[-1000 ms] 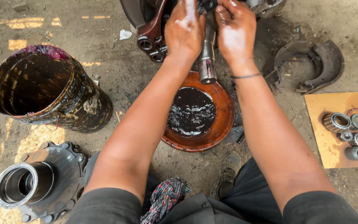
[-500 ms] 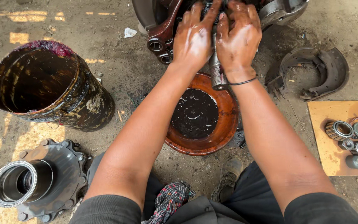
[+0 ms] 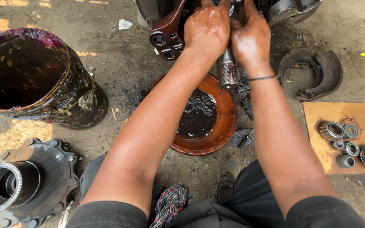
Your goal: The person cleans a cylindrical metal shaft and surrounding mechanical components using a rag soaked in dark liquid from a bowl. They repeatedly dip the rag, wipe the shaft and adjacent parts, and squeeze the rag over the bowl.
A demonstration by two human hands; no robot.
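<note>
Gripping the greasy axle spindle (image 3: 228, 69) near the top edge of the concrete floor (image 3: 119, 76), both hands close around the shaft where it joins the dark steering knuckle (image 3: 165, 29). The left hand (image 3: 208, 27) wraps its fingers over the upper part of the spindle, knuckles up and smeared with grease. The right hand (image 3: 250, 36) presses against it from the other side, also curled tight on the shaft, a thin black band (image 3: 262, 77) around its wrist. The threaded end of the spindle pokes out below the two hands and points down toward a round orange-brown pan (image 3: 220, 131) holding black oil, which sits on the floor just under it, between the forearms.

At the left edge of the floor a grimy metal drum (image 3: 64, 97) lies tilted, its open mouth stained dark with a purple smear on the rim. In the bottom left corner rests a wheel hub (image 3: 43, 177) with a toothed ring at its opening. A pair of curved brake shoes (image 3: 317, 71) lies toward the right edge, and below them a piece of cardboard (image 3: 322, 122) carries several bearings and rings (image 3: 347, 143). A checked rag (image 3: 172, 202) lies at the person's lap, and a worn shoe (image 3: 227, 173) sits just below the pan.
</note>
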